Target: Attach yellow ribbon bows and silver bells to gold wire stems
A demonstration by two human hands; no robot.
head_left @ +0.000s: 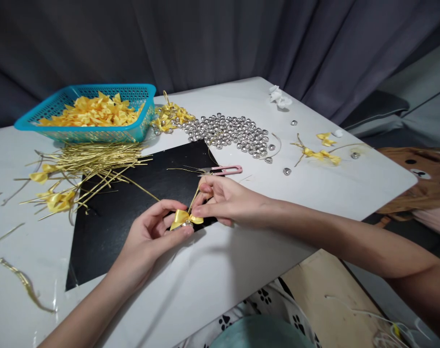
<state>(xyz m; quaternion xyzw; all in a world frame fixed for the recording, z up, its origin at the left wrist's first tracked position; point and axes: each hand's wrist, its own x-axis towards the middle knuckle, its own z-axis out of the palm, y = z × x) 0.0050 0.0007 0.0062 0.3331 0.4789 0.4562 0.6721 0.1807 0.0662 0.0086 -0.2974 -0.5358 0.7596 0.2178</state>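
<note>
My left fingers [185, 232] pinch the yellow bow [179, 219] and its silver bead [187, 224]; my right fingers [202, 211], nearly closed, seem to grip the gold wire [193, 197] just above. I'd draw it snug without crushing the loops, avoiding the pink snips [231, 169] just beyond.

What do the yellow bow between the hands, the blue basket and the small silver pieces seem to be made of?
The yellow bow: probably satin ribbon, by its smooth sheen and soft folds.
The blue basket: likely plastic, slightly glossy, by its even colour and perforated walls.
The silver pieces: shiny, with bright highlights; metal or metal-coated plastic, I cannot tell which.
</note>
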